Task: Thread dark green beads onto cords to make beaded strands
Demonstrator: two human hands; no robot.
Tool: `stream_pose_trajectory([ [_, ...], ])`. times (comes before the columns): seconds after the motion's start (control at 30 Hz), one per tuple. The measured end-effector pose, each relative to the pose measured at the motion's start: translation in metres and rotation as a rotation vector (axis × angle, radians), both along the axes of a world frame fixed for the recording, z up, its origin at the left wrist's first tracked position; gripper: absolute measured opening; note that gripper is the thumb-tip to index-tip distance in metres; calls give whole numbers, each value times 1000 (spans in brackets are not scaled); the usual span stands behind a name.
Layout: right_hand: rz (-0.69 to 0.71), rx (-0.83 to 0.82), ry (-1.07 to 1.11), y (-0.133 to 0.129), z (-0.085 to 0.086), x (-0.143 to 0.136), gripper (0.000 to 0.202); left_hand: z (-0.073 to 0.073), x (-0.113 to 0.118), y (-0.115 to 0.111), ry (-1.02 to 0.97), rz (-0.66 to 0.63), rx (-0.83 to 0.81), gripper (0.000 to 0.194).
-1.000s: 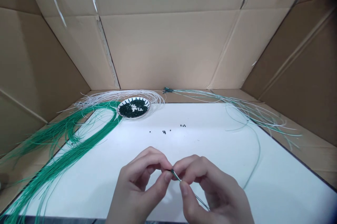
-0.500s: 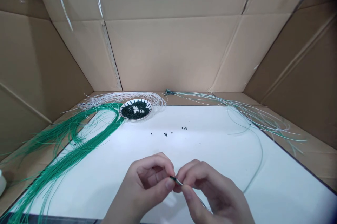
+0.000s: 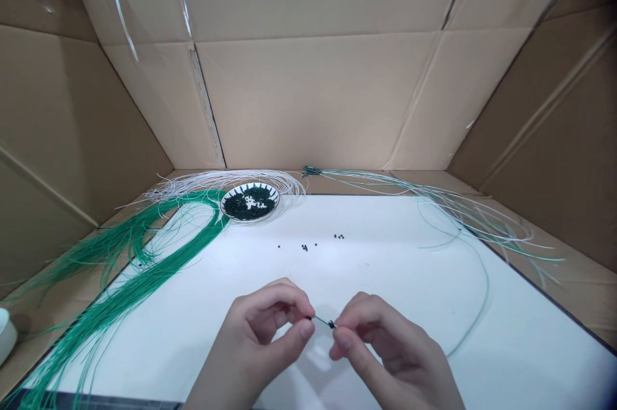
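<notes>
A short stretch of thin green cord [image 3: 322,319] runs between my two hands above the white board. My left hand [image 3: 267,336] is closed, thumb and forefinger pinching the cord's left end, where a dark speck shows at the fingertips. Across from it, my right hand [image 3: 390,342] pinches the cord just beside a small dark bead [image 3: 331,324]. A pale strand [image 3: 484,297] curves over the board right of my right hand; whether it joins the held cord is hidden.
Dark beads fill a patterned dish [image 3: 226,209] at the back. Several loose beads [image 3: 304,247] lie on the white board [image 3: 385,256]. Green cords [image 3: 144,285] spread left, white cords [image 3: 193,184] behind them. A mixed bundle [image 3: 366,177] lies back right. Cardboard walls [image 3: 308,101] surround everything.
My fingertips have drawn apart, my left hand shifting slightly left. A stretch of green cord now shows between them, with the dark bead by my right fingertips.
</notes>
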State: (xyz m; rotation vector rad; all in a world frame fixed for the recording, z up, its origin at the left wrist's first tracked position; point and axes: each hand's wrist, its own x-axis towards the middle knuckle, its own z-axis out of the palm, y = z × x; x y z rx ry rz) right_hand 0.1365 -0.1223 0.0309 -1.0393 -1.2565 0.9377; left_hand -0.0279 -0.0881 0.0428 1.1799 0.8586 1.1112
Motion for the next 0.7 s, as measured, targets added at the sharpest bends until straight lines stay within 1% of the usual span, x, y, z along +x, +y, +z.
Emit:
stream_pose_trajectory([
  [0.1, -25, 17, -82, 1, 0, 1, 17, 0, -1, 0, 15, 11, 1, 8],
  [0.23, -5, 89, -202, 3, -1, 4, 15, 4, 2, 1, 56, 1, 1, 7],
  [0.37, 5, 108, -294, 5, 0, 6, 15, 5, 4, 1, 69, -27, 21, 8],
  [0.5, -7, 106, -290, 5, 1, 5, 16, 1, 5, 1, 34, -38, 7, 10],
  [0.7, -13, 78, -228, 4, -2, -2, 11, -7, 7, 2, -48, -107, -153, 19],
])
